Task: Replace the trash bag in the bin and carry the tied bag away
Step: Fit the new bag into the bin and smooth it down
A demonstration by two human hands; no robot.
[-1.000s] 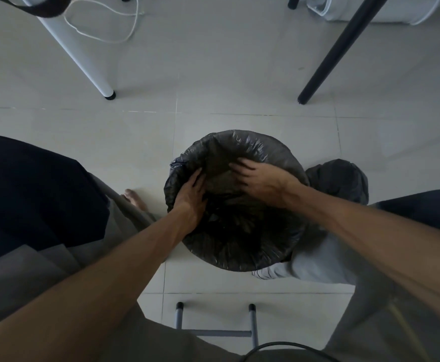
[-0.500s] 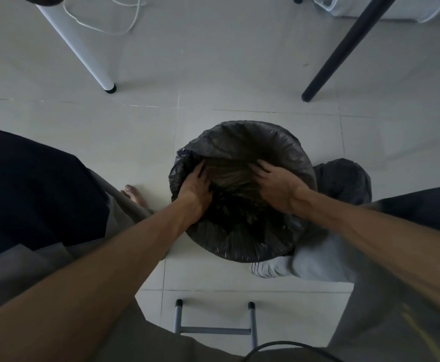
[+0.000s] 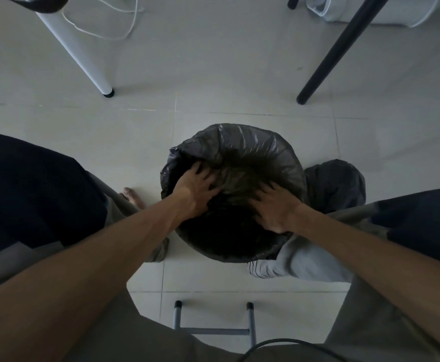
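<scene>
Head view: a fresh bag (image 3: 250, 145) is already draped over the bin (image 3: 229, 246) rim and is being pressed down inside by the left hand (image 3: 196, 190) and right hand (image 3: 276, 209), fingers spread, nothing gripped. The tied bag (image 3: 336, 184) is seen just beside the bin, not yet carried away

I saw open tiled floor (image 3: 226, 74) beyond the lined bin (image 3: 239, 145), bounded by a white table leg (image 3: 83, 56) far left and a black leg (image 3: 339, 48) far right. A dark tied bag (image 3: 336, 184) crowded the bin's right side. My knees flanked it closely, and stool legs (image 3: 213, 320) blocked the near side.
</scene>
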